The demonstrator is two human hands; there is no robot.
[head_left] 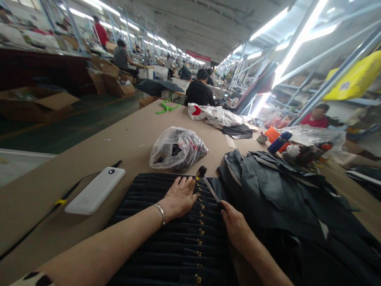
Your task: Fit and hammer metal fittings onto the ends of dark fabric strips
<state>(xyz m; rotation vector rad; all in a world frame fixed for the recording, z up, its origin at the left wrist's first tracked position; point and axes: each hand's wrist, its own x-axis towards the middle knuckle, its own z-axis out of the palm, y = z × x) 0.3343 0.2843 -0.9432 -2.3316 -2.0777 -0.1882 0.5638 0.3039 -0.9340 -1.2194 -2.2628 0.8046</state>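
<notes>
Rows of dark fabric pieces [166, 246] lie overlapped in front of me, with a line of small gold-coloured metal fittings [200, 241] running down them. My left hand [181, 196] rests flat on the far end of the rows, fingers stretched out beside the fittings. In my right hand [236, 222] is the handle of a hammer [212, 190], gripped with the fingers wrapped round it. The hammer's dark head [201, 171] is over the far end of the line of fittings, near my left fingertips; whether it touches one I cannot tell.
Beyond the rows sits a clear plastic bag [178, 149] with dark contents. A white power bank [95, 191] with a cable lies left on the table [131, 127]. Dark cloth [276, 186] is heaped at right, near a blue bottle [279, 142]. Several people work farther back.
</notes>
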